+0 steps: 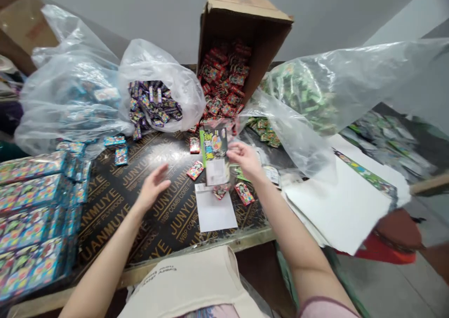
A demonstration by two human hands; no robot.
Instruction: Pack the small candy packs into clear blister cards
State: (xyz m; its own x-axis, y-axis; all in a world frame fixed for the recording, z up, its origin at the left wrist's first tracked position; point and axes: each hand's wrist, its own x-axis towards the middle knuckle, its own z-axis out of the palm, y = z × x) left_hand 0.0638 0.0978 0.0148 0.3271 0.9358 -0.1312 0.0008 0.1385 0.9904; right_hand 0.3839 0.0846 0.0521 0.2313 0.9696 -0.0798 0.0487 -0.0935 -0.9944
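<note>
The right hand (243, 158) has its thumb and fingertips drawn together at the side edge of a flat printed packet (214, 145), seemingly in a light pinch; the exact contact is blurred. The left hand (154, 187) is open and empty, palm turned inward, fingers loosely spread over the tabletop (140, 201). The packet is raised in front of the body, its lower end over the top of a white sheet (216, 215) and close to a small red pack (220, 192). A grip on one edge alone probably lets something this thin swing or bow, so the free hand would do well to steady the opposite edge — lightly, without creasing the print. The lower end is best guided clear of that red pack, which could catch or slide. Loose red packs lie on either side, one (244, 194) near the right forearm, where a low sweep might nudge it. Farther out, the carton (261, 32) of red packs and the bag (191, 86) of purple ones open towards the person — short, level reaches should disturb them least.
</note>
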